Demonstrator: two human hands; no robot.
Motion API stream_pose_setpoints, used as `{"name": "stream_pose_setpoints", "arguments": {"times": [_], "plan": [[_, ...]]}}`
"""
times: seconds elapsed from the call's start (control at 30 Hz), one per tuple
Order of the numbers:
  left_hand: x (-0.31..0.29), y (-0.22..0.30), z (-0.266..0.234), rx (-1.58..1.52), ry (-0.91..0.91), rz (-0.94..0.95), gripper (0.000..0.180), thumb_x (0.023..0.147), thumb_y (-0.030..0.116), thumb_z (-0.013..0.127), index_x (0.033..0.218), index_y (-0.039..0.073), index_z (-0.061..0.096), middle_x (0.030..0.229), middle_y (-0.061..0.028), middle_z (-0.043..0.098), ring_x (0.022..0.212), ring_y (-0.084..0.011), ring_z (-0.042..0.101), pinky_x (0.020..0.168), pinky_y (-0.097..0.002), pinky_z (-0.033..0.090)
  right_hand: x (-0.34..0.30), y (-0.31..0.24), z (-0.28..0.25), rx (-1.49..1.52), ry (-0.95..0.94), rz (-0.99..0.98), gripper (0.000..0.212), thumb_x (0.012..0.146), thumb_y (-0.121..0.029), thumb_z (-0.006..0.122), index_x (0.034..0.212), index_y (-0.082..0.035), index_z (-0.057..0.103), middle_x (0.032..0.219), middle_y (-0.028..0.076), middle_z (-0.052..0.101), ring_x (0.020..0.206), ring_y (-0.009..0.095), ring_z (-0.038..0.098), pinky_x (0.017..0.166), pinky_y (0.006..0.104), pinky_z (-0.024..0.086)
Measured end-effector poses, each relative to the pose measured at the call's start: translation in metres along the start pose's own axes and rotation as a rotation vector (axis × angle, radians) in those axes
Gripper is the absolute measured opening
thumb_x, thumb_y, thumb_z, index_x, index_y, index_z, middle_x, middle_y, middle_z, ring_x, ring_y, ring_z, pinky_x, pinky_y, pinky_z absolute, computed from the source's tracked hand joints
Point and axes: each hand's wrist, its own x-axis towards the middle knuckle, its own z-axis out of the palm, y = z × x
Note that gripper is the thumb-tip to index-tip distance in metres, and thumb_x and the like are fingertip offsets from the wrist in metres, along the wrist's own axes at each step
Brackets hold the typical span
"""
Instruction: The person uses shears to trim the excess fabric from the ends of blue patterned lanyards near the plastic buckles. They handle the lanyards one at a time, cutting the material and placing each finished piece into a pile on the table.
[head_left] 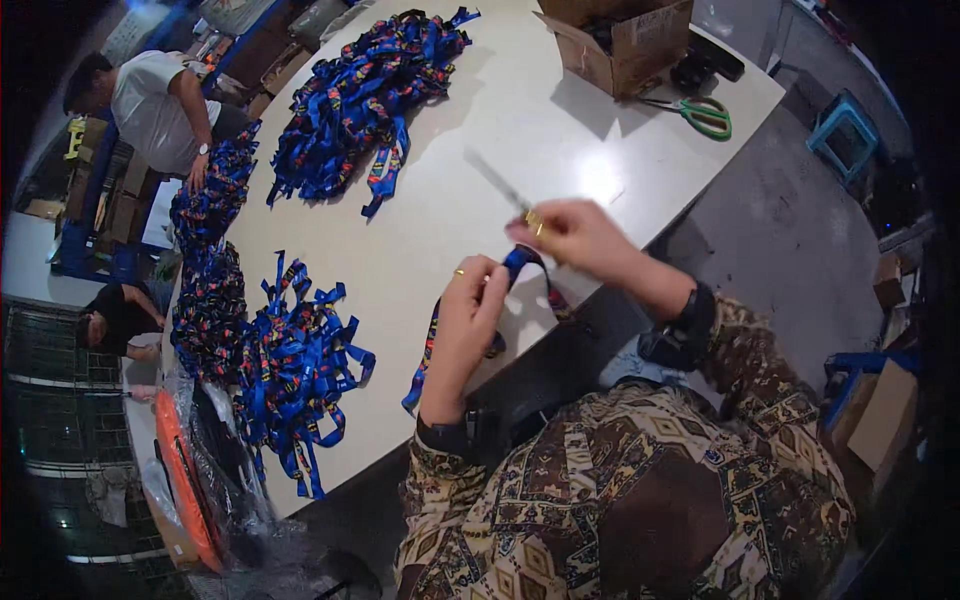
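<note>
Over the near edge of the table, my left hand [468,310] is closed on a blue strap [518,260] printed in red and yellow. One part of the strap loops up beside my right hand and hangs down on the right; another length hangs below my left hand. My right hand [590,240] pinches a thin grey blade-like tool [492,178], smeared by motion, its exact kind unclear. A yellow glint shows at the fingers there. The tool points away to the far left, over the tabletop.
Piles of similar straps lie at the far left [350,110], the near left [300,360] and along the left edge [207,280]. Green-handled scissors [712,118] and a cardboard box [625,45] sit at the back right. Two people [160,110] work on the left. A blue stool [845,138] stands right.
</note>
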Motion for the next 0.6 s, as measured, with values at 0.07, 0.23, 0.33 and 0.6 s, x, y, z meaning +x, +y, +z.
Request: {"name": "stream_pose_setpoints", "arguments": {"times": [0.07,0.23,0.33,0.6], "plan": [[-0.003,0.000,0.005,0.005,0.008,0.050,0.018,0.087,0.017,0.050,0.081,0.000,0.049,0.066,-0.0076,0.045,0.061,-0.0155,0.046,0.057,-0.0276,0.038,-0.008,0.003,0.011,-0.074,-0.110,0.001,0.025,0.084,-0.027,0.061,0.082,-0.002,0.061,0.061,-0.004,0.049,0.054,0.003,0.040,0.047,0.0207,0.032],[-0.013,-0.002,0.005,0.046,-0.016,0.070,0.013,0.086,0.011,0.049,0.085,-0.002,0.053,0.072,-0.0064,0.052,0.068,-0.0132,0.049,0.062,-0.0252,0.040,-0.017,0.002,0.021,-0.108,-0.205,0.002,0.030,0.084,-0.028,0.061,0.072,-0.001,0.054,0.056,-0.004,0.045,0.054,0.004,0.036,0.045,0.0230,0.031],[-0.018,0.002,0.002,0.072,-0.046,0.026,0.012,0.084,0.009,0.049,0.084,-0.001,0.055,0.076,-0.0075,0.055,0.072,-0.0143,0.052,0.064,-0.0251,0.041,-0.023,-0.007,0.023,-0.108,-0.203,-0.019,0.033,0.084,-0.029,0.061,0.068,-0.002,0.050,0.055,-0.003,0.042,0.054,0.004,0.035,0.045,0.0242,0.030],[-0.017,0.004,0.013,0.067,0.061,0.219,0.010,0.083,0.005,0.049,0.082,-0.003,0.055,0.079,-0.0076,0.057,0.070,-0.0121,0.052,0.065,-0.0239,0.041,-0.028,-0.007,0.023,-0.131,-0.215,-0.108,0.034,0.085,-0.030,0.058,0.068,-0.002,0.049,0.054,-0.003,0.040,0.053,0.004,0.032,0.045,0.0234,0.027]]}}
